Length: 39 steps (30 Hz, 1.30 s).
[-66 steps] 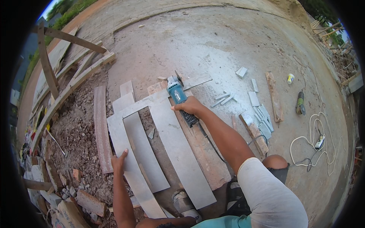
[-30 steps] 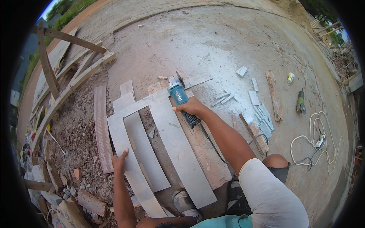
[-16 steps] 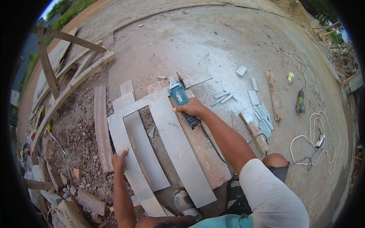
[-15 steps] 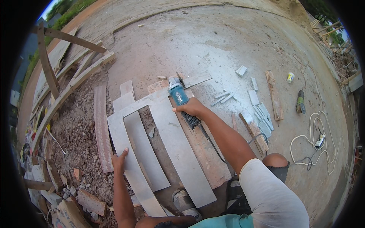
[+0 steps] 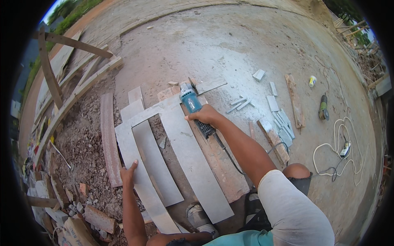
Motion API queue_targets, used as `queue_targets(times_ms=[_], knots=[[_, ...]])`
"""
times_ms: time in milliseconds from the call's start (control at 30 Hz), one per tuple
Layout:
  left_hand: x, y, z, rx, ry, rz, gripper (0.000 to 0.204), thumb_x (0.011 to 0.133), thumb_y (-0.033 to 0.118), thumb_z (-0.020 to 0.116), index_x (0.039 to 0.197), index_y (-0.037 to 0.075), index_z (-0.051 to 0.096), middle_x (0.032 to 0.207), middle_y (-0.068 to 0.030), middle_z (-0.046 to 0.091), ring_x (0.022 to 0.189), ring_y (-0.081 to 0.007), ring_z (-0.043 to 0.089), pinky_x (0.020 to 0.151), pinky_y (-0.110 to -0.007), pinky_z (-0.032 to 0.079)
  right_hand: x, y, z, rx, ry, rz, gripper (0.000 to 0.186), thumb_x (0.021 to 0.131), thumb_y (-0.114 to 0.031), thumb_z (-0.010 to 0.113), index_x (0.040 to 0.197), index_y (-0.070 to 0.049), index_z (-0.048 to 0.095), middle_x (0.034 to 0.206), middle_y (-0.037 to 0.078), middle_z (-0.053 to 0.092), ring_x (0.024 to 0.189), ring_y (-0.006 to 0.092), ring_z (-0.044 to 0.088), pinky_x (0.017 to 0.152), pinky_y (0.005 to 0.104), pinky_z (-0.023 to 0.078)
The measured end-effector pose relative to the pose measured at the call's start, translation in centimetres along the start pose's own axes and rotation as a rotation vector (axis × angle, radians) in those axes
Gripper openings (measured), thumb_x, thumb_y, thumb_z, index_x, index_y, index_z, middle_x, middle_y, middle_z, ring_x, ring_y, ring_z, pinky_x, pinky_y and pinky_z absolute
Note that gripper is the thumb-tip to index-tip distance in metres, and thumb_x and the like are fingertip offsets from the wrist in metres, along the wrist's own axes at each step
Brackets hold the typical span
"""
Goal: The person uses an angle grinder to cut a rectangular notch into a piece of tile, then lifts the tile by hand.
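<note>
Got a slotted grey slab (image 5: 182,141) over a pinkish block (image 5: 228,176), could snap at the skinny far bar (image 5: 143,117) if leaned on. Gripping teal grinder (image 5: 190,101) there with right hand (image 5: 207,115), pinching slab edge with left hand (image 5: 128,175). Could kick from jammed disc (image 5: 194,87).

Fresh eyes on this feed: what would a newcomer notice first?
First, the teal angle grinder in the right hand, over the far bar of a fork-shaped grey slab; the left hand is at the slab's left edge. Next, the pale dust spread across the ground beyond. A second grinder lies off to the right.
</note>
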<state>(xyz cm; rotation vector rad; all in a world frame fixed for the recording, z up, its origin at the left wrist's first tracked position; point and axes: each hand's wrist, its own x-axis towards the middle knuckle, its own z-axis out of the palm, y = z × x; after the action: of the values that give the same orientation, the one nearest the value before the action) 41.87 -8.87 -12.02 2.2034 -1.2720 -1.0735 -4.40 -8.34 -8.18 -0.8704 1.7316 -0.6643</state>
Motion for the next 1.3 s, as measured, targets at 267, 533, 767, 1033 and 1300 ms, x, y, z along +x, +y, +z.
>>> queue_targets(times_ms=[267,533,767,1033,1300], knots=[[-0.7,0.7,0.2,-0.020,-0.020,0.003,0.091,0.066,0.044,0.088,0.120,-0.019,0.052,0.111,-0.0266,0.063,0.096,-0.0338,0.065,0.084,-0.041,0.052,-0.6,0.1,-0.1,0.021,-0.009,0.005,0.084,0.059,-0.046,0.088,0.109,0.016,0.062,0.110,0.026,0.066,0.097,0.0307,0.068,0.083,0.0352,0.053],[-1.2,1.3,0.1,0.017,0.009,0.007,0.087,0.066,0.043,0.088,0.117,-0.018,0.054,0.108,-0.0260,0.064,0.092,-0.0331,0.066,0.081,-0.041,0.053,-0.4,0.2,-0.1,0.010,-0.019,0.007,0.087,0.059,-0.046,0.088,0.111,0.017,0.061,0.112,0.027,0.066,0.098,0.0311,0.067,0.084,0.0353,0.052],[-0.7,0.7,0.4,0.038,0.034,0.060,0.079,0.067,0.045,0.086,0.109,-0.017,0.061,0.099,-0.0237,0.066,0.085,-0.0316,0.066,0.075,-0.042,0.053,-0.4,0.1,-0.2,-0.001,-0.014,0.023,0.087,0.059,-0.046,0.087,0.112,0.018,0.060,0.112,0.027,0.065,0.100,0.0307,0.067,0.084,0.0350,0.052],[0.0,-0.3,0.5,0.001,0.043,0.088,0.074,0.069,0.043,0.085,0.107,-0.016,0.062,0.095,-0.0218,0.067,0.080,-0.0302,0.067,0.071,-0.041,0.053,-0.8,0.3,0.0,0.033,-0.009,0.018,0.082,0.059,-0.045,0.088,0.109,0.015,0.063,0.111,0.025,0.066,0.099,0.0301,0.067,0.085,0.0343,0.051],[-1.0,0.8,0.2,0.003,0.007,0.071,0.075,0.069,0.042,0.085,0.109,-0.016,0.061,0.098,-0.0223,0.067,0.082,-0.0300,0.066,0.073,-0.040,0.053,-1.0,0.9,0.4,0.047,0.016,-0.012,0.062,0.063,-0.040,0.086,0.100,0.005,0.065,0.097,0.019,0.067,0.084,0.0257,0.066,0.075,0.0325,0.051]])
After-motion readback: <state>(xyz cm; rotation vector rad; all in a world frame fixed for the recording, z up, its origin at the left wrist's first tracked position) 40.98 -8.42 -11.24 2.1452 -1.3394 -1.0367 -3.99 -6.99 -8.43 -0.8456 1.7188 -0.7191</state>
